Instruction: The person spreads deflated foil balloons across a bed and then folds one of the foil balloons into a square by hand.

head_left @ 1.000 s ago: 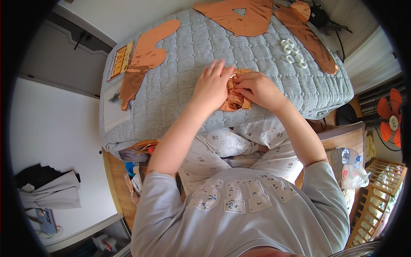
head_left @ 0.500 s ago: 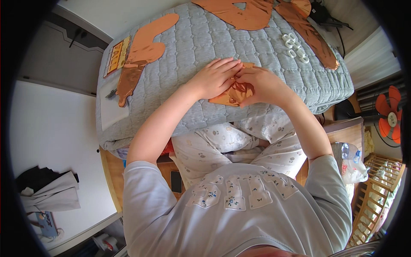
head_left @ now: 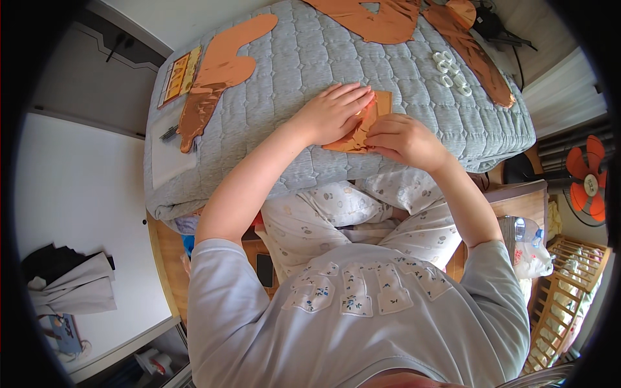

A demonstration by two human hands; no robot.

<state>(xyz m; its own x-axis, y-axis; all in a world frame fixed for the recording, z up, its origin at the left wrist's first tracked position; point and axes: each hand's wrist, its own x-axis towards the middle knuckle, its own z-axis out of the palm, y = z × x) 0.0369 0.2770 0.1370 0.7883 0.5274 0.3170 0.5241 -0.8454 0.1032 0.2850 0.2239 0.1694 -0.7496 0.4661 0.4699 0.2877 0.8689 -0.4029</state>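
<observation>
A copper-coloured foil balloon (head_left: 383, 104), flat and folded into a small packet, lies on the grey quilted mattress near its front edge. My left hand (head_left: 334, 116) rests flat across its left part, fingers stretched out and holding it down. At the near right side of the packet, my right hand (head_left: 409, 141) has its fingers closed in a pinch on the foil. The foil is creased between the hands, while its far right corner lies smooth. Part of the packet is hidden under my hands.
Uninflated copper foil balloons lie on the mattress (head_left: 294, 55): one at left (head_left: 217, 84), others at the far side (head_left: 381, 24) and right (head_left: 475, 58). Several white rings (head_left: 451, 72) sit at right. A printed card (head_left: 179, 76) and a clear plastic bag (head_left: 169, 158) lie far left.
My right hand has moved from the far part of the packet toward its near right edge. More of the foil's right side now shows, lying flatter. My left hand stays pressed on it.
</observation>
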